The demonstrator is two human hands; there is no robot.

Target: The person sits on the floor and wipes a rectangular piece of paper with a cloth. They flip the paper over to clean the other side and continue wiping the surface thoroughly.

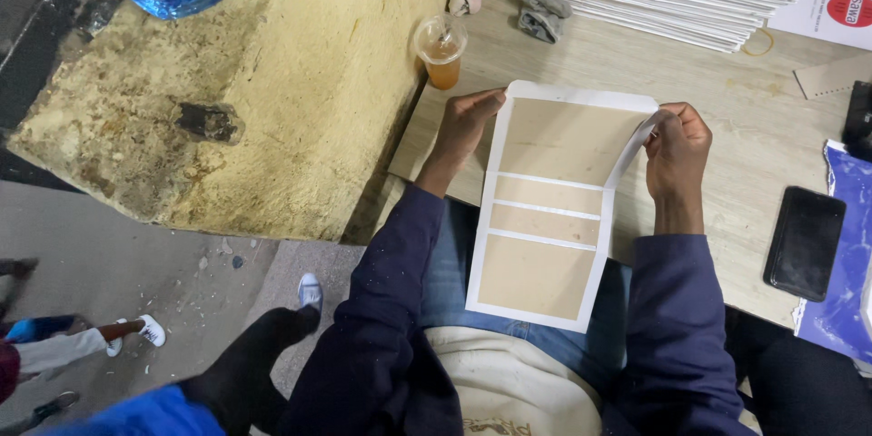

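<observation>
At the table edge (727, 127), both hands held a brown card sheet (549, 209).
Left hand (468, 123) gripped its left edge; right hand (677, 150) pinched a white strip (636, 143).

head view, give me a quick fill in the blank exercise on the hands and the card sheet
1. The left hand grips the sheet's ____ edge.
2. The right hand peels a white ____ off the brown card sheet.
3. The plastic cup holds an ____ drink.
4. The black phone lies on the ____.

Missing words: left; strip; orange; table
</observation>
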